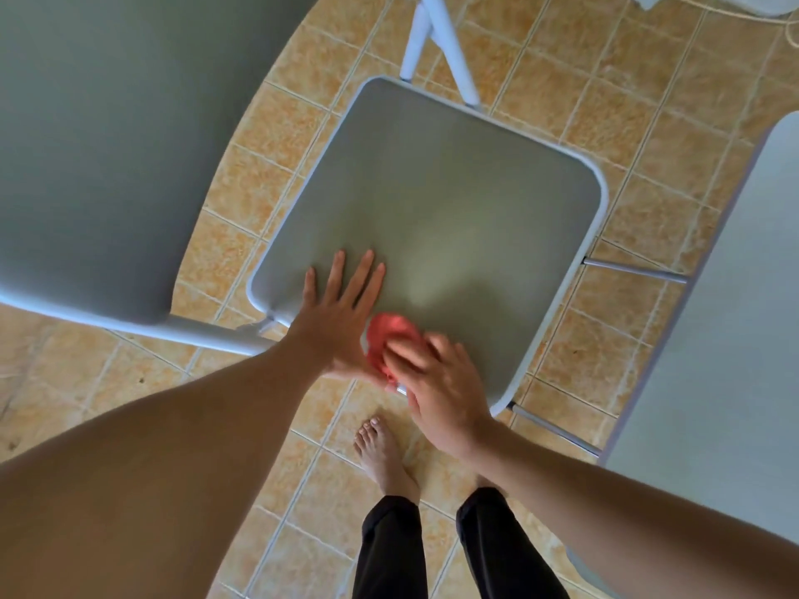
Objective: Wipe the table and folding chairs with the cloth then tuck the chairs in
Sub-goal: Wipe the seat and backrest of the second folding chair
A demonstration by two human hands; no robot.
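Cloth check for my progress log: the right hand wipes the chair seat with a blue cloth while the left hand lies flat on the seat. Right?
No: the head view shows the cloth is red, not blue. The right hand wipes the chair seat with it while the left hand lies flat on the seat.

Fingers of the right hand [445, 391] motion-blurred, I can't read the grip. Crumpled red cloth [391, 332] half hidden under them. Left grey plastic folding-chair seat [108, 144] and pale grey tabletop [713, 339] cut by frame edges.
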